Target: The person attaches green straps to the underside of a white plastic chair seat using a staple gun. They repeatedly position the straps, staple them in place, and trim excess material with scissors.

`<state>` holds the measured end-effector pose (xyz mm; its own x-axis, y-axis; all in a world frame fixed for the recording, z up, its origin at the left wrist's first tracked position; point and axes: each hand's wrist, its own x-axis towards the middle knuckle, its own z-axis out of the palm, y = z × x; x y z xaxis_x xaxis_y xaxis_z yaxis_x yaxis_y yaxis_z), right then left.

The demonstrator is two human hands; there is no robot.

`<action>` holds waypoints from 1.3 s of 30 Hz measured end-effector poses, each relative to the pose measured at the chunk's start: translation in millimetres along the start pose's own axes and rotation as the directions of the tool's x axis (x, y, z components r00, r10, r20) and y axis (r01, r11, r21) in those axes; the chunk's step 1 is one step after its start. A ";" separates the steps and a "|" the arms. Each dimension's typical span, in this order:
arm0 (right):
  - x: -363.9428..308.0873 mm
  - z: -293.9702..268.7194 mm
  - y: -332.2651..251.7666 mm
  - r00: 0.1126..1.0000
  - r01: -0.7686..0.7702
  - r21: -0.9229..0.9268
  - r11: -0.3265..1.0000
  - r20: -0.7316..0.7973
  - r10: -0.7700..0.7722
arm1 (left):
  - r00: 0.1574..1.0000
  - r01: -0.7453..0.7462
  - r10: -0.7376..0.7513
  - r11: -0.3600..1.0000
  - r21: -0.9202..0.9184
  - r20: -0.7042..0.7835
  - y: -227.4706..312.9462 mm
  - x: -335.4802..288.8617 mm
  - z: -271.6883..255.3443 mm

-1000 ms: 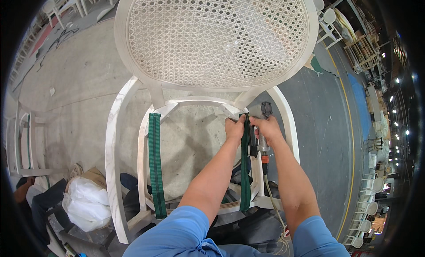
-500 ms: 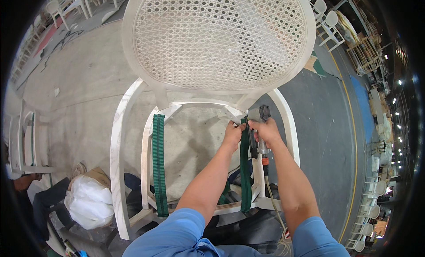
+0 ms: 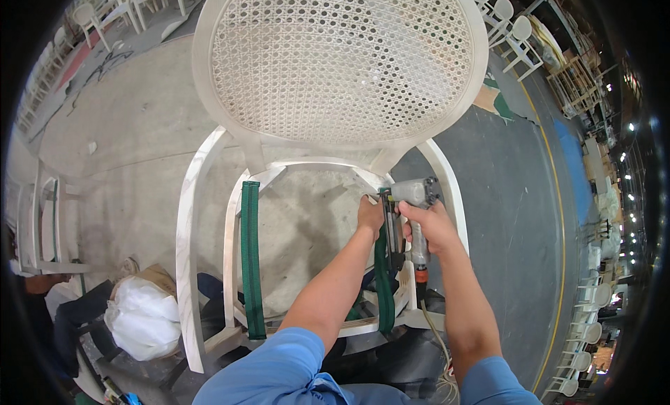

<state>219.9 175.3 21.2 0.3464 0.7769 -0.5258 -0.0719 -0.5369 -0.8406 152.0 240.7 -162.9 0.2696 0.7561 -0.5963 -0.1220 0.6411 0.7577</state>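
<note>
Concrete floor [image 3: 125, 153] spreads out on the left, meeting darker grey flooring [image 3: 513, 216] on the right, where a yellow line [image 3: 562, 223] curves toward the lower edge. White chairs [image 3: 520, 29] stand in the background at both upper corners, with more down the right rim. At the lower left, a white plastic bag [image 3: 143, 320] sits against brown cardboard [image 3: 155, 276], beside another person's dark-clad leg [image 3: 78, 315]; a second chair frame [image 3: 59, 267] stands beyond.

Directly before the wearer is a pale wooden chair [image 3: 342, 77] with a rounded, woven cane back and an open seat frame. Two green straps run from the back of the seat to its front: the left strap [image 3: 252, 265] lies flat, while the right strap [image 3: 385, 293] looks slightly twisted.

The right hand [image 3: 435, 227] has its fingers clamped around the grip of a grey air-powered staple gun [image 3: 413, 192], whose nose is at the rear end of the right strap. A pale hose [image 3: 436, 328] trails from the orange collar [image 3: 421, 275] under the grip. The left hand [image 3: 370, 215] is just beside the nose, at that same strap end; its fingertips are partly hidden behind the tool, so one cannot tell whether they are pinched together. Blue sleeves [image 3: 269, 366] cover both upper arms.
</note>
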 end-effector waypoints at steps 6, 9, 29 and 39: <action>-46.5 -6.5 7.1 0.991 -0.006 0.297 0.955 0.128 -0.034 | 0.997 -0.069 0.074 0.991 -0.112 0.039 -2.7 -73.1 -51.2; -86.5 -27.1 34.6 0.979 -0.135 0.362 0.923 0.194 0.067 | 0.824 0.382 -0.149 0.858 -0.342 0.547 23.3 -199.2 -65.1; -129.4 23.6 80.5 0.838 -0.100 0.577 0.811 0.489 -0.244 | 0.835 -0.548 0.524 0.822 0.158 0.169 -18.6 -487.3 -283.3; -160.6 34.4 52.8 0.949 0.004 0.202 0.979 0.307 -0.067 | -0.095 0.636 0.414 0.725 0.265 -0.905 -104.7 -712.6 -645.9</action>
<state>128.3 33.5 56.8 0.0460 0.8745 -0.4829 -0.2579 -0.4566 -0.8515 -644.4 -280.3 11.5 -0.9409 0.3125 0.1304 0.3358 0.9109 0.2399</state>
